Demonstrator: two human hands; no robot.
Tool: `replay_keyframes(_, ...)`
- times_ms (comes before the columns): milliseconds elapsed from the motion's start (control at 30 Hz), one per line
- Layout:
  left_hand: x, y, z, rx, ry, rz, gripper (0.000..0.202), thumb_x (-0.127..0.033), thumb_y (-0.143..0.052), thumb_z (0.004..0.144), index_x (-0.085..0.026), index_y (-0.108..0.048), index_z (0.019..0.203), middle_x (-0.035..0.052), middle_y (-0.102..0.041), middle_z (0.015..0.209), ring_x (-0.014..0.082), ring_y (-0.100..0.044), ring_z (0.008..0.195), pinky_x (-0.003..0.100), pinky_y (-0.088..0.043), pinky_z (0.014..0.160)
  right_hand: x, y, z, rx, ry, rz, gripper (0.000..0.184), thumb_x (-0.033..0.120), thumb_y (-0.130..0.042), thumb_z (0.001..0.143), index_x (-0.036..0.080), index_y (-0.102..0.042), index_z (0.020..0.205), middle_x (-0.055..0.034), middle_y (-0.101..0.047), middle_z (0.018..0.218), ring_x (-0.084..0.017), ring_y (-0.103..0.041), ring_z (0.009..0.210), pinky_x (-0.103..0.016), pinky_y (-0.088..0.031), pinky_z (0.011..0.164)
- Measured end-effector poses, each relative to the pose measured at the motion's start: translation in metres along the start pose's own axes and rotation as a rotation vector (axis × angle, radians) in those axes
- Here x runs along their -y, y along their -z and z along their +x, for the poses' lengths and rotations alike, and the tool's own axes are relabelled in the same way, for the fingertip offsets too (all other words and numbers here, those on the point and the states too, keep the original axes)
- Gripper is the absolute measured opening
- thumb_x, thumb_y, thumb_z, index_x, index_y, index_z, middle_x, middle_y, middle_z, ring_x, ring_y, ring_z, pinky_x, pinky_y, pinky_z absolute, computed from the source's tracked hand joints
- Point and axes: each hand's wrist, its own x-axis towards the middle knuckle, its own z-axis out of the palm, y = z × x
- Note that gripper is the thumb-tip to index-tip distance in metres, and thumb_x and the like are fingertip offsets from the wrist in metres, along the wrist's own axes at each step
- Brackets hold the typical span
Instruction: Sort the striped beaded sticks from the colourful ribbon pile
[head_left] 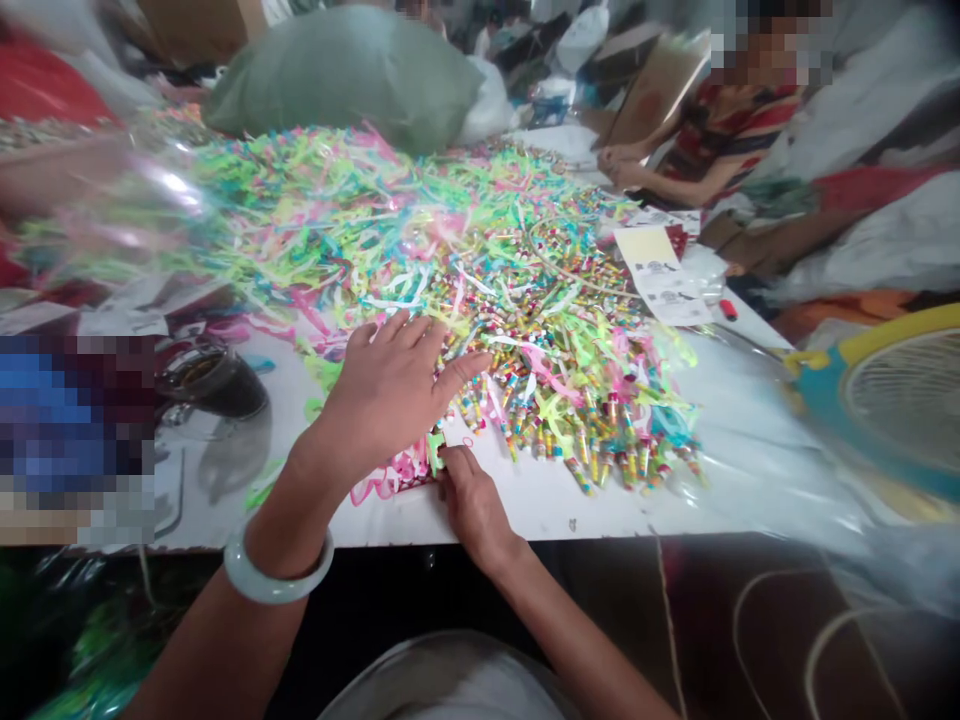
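To the far left of the big heap of bright plastic strips and small striped tubes (480, 270), a dark glossy round container (214, 385) sits on the white table (675, 490), well apart from my hands. My left hand (390, 390) comes next: it lies palm down with fingers spread flat, resting on the near edge of the heap, fingertips touching the little multicoloured tubes. It grips nothing. A pale green jade-like bangle (274, 570) circles my left wrist, nearer to me than the heap.

Just beside and below that hand, at the heap's near edge, lies a small cluster of pink and green plastic pieces (409, 470). My right hand (472, 505) is on the table right of this cluster, fingers curled toward it, fingertips touching a green piece; whether it pinches the piece I cannot tell.

Right of the heap's middle, the loose tubes thin out toward the table's near edge. Beyond the heap on its right lie white printed paper cards (660, 275) and a small red object (727, 310). Another person's hands (622, 165) rest at the heap's far right side. A blue and yellow fan (885, 400) stands furthest right.
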Motion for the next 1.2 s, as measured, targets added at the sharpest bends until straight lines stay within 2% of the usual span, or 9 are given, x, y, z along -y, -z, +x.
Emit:
replay_keyframes(233, 0.000, 0.002, -0.002, -0.010, -0.011, -0.021, 0.074, -0.065, -0.008, 0.087, -0.017, -0.051, 0.122, 0.0116, -0.056, 0.131, 0.0280, -0.040, 0.128, 0.044, -0.028, 0.105, -0.010, 0.005, 0.003, -0.002, -0.228, 0.416, 0.019, 0.038, -0.043, 0.090, 0.022, -0.047, 0.082, 0.0059, -0.056, 0.056, -0.010, -0.050, 0.049, -0.022, -0.041, 0.054)
replay_keyframes(333, 0.000, 0.002, -0.002, -0.011, -0.004, -0.032, 0.071, -0.064, -0.010, 0.088, -0.017, -0.051, 0.123, 0.0120, -0.056, 0.131, 0.0277, -0.040, 0.129, 0.044, -0.028, 0.105, -0.003, 0.002, -0.001, -0.018, -0.160, 0.191, 0.016, 0.034, -0.044, 0.090, 0.021, -0.050, 0.081, 0.0025, -0.057, 0.065, -0.012, -0.051, 0.057, -0.023, -0.041, 0.057)
replay_keyframes(467, 0.001, 0.002, 0.000, -0.006, -0.007, -0.057, 0.069, -0.061, -0.011, 0.089, -0.017, -0.050, 0.125, 0.0109, -0.056, 0.130, 0.0279, -0.039, 0.129, 0.046, -0.026, 0.106, 0.007, -0.011, -0.008, -0.004, -0.008, -0.201, 0.023, 0.016, -0.034, 0.091, 0.020, -0.053, 0.102, -0.0075, -0.062, 0.097, -0.016, -0.056, 0.074, -0.027, -0.043, 0.066)
replay_keyframes(567, 0.002, 0.001, 0.001, 0.004, -0.019, -0.072, 0.068, -0.060, -0.009, 0.090, -0.019, -0.051, 0.125, 0.0092, -0.058, 0.128, 0.0278, -0.039, 0.128, 0.046, -0.026, 0.105, 0.009, -0.012, -0.009, 0.016, -0.009, -0.295, 0.027, 0.012, -0.033, 0.090, 0.020, -0.054, 0.107, -0.0076, -0.062, 0.099, -0.016, -0.059, 0.074, -0.027, -0.044, 0.066)
replay_keyframes(700, 0.002, 0.001, 0.000, -0.008, -0.013, -0.050, 0.071, -0.064, -0.008, 0.088, -0.020, -0.050, 0.125, 0.0099, -0.058, 0.128, 0.0280, -0.041, 0.127, 0.046, -0.026, 0.104, 0.004, 0.016, 0.000, 0.021, -0.024, -0.265, 0.015, 0.025, -0.046, 0.090, 0.021, -0.055, 0.101, -0.0049, -0.064, 0.096, -0.017, -0.062, 0.082, -0.026, -0.046, 0.068)
replay_keyframes(800, 0.001, 0.001, -0.001, -0.015, -0.024, -0.045, 0.073, -0.064, -0.008, 0.087, -0.018, -0.051, 0.124, 0.0115, -0.057, 0.128, 0.0286, -0.042, 0.126, 0.046, -0.028, 0.104, -0.004, 0.045, 0.012, -0.160, -0.227, -0.510, 0.026, 0.037, -0.049, 0.089, 0.018, -0.053, 0.107, -0.0096, -0.061, 0.102, -0.020, -0.062, 0.081, -0.028, -0.042, 0.061)
replay_keyframes(900, 0.001, 0.002, -0.002, -0.019, -0.019, -0.041, 0.073, -0.064, -0.009, 0.087, -0.017, -0.051, 0.123, 0.0117, -0.058, 0.128, 0.0285, -0.042, 0.126, 0.046, -0.028, 0.104, -0.012, 0.062, 0.023, -0.130, -0.353, -0.764, 0.025, 0.035, -0.049, 0.088, 0.015, -0.055, 0.101, -0.0116, -0.061, 0.098, -0.020, -0.060, 0.069, -0.029, -0.033, 0.053)
replay_keyframes(1000, 0.001, 0.002, -0.002, -0.022, -0.006, -0.036, 0.071, -0.064, -0.009, 0.088, -0.018, -0.052, 0.122, 0.0112, -0.058, 0.127, 0.0283, -0.044, 0.125, 0.046, -0.029, 0.103, -0.014, 0.068, 0.028, -0.095, -0.323, -0.841, 0.018, 0.031, -0.049, 0.088, 0.015, -0.057, 0.092, -0.0102, -0.062, 0.092, -0.017, -0.057, 0.063, -0.028, -0.027, 0.052)
replay_keyframes(1200, 0.001, 0.004, -0.005, -0.027, -0.010, -0.038, 0.070, -0.064, -0.010, 0.088, -0.019, -0.053, 0.120, 0.0110, -0.060, 0.124, 0.0276, -0.045, 0.123, 0.045, -0.029, 0.103, -0.018, 0.096, 0.024, -0.360, -0.282, -0.853, 0.015, 0.030, -0.049, 0.085, 0.017, -0.055, 0.088, -0.0084, -0.060, 0.092, -0.018, -0.055, 0.072, -0.027, -0.026, 0.053)
